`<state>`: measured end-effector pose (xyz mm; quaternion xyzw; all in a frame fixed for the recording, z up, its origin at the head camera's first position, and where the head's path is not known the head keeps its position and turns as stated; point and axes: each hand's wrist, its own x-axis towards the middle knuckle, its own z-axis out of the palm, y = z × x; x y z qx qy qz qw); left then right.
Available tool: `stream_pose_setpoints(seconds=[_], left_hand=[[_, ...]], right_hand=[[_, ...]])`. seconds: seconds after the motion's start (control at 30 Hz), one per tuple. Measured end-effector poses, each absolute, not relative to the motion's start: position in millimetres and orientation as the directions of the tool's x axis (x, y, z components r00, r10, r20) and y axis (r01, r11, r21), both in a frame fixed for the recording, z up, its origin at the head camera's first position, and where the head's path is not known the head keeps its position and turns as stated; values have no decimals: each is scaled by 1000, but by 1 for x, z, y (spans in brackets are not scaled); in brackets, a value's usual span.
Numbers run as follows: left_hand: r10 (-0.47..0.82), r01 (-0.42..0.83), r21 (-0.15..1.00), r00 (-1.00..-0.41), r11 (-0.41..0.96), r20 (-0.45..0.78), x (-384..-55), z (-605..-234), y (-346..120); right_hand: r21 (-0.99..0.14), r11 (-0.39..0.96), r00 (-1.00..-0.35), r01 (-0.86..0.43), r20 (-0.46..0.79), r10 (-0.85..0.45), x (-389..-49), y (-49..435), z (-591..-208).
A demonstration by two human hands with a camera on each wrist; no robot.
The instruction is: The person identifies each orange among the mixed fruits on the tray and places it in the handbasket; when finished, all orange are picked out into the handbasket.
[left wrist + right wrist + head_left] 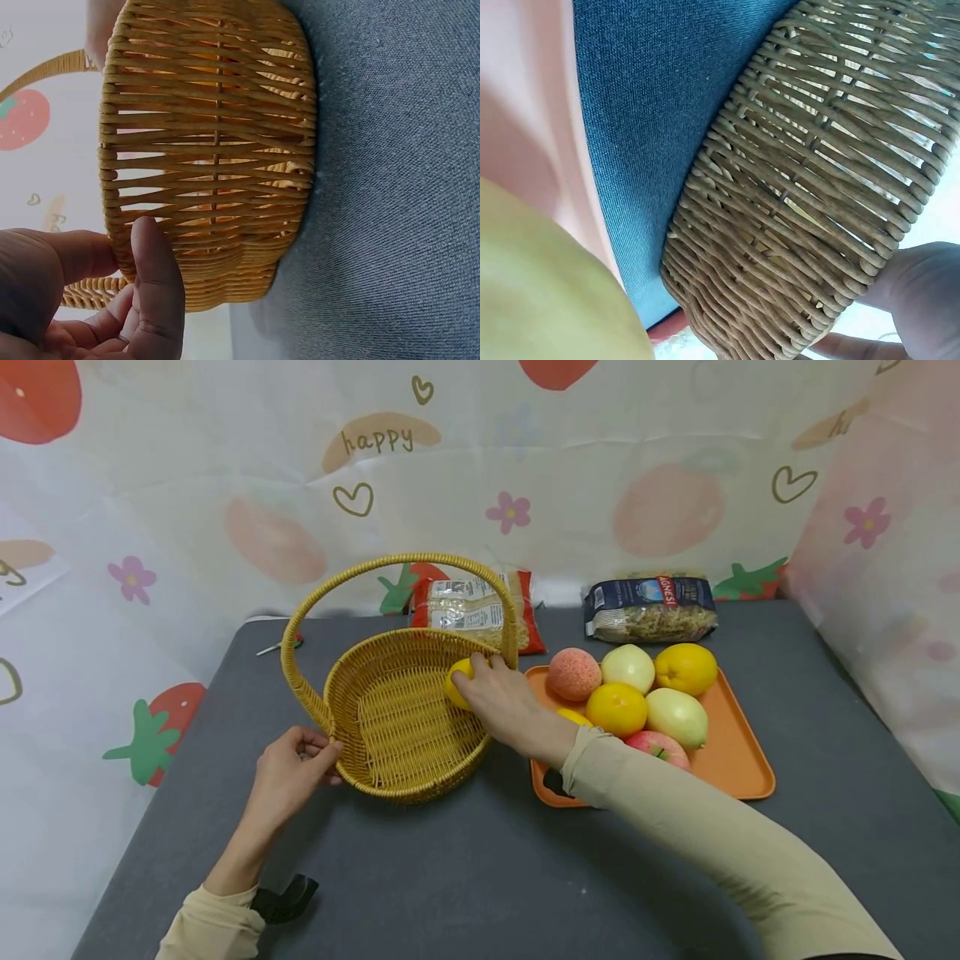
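A yellow wicker basket point(397, 727) with a tall arched handle stands on the dark table. My left hand point(292, 768) pinches its rim at the left, near the foot of the handle; the left wrist view shows the thumb and fingers on either side of the rim point(112, 187). Reaching over the opposite rim, my right hand point(506, 697) holds a yellow round fruit point(458, 683) inside the basket, near its right wall. In the right wrist view the fingers point(922, 292) go over the rim and the fruit is mostly hidden behind the weave.
An orange tray point(738, 768) right of the basket bears several fruits, among them a pink peach-like one point(574, 674), a pale green one point(677, 718) and a red apple point(658, 747). Behind stand a red-edged bag point(472, 610) and a dark pasta bag point(651, 608). Small scissors point(277, 645) lie far left.
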<state>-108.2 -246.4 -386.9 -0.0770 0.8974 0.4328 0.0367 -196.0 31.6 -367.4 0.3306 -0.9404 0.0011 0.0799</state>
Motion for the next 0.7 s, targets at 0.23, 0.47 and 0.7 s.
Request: stream_pose_setpoints(seconds=[0.23,0.47,0.7], left_hand=[[-107,-171,769,-985,616,-133,-108,-387,-246],[-107,-165,770,-986,616,-125,-105,-387,-247],[-89,-148,773,-989,617,-118,-108,-385,-245]], right_hand=[[53,773,-760,-633,147,-633,-195,34,-360],[19,738,-723,-675,180,-667,-179,61,-329],[-2,797,-774,-605,239,-587,-175,144,-305]])
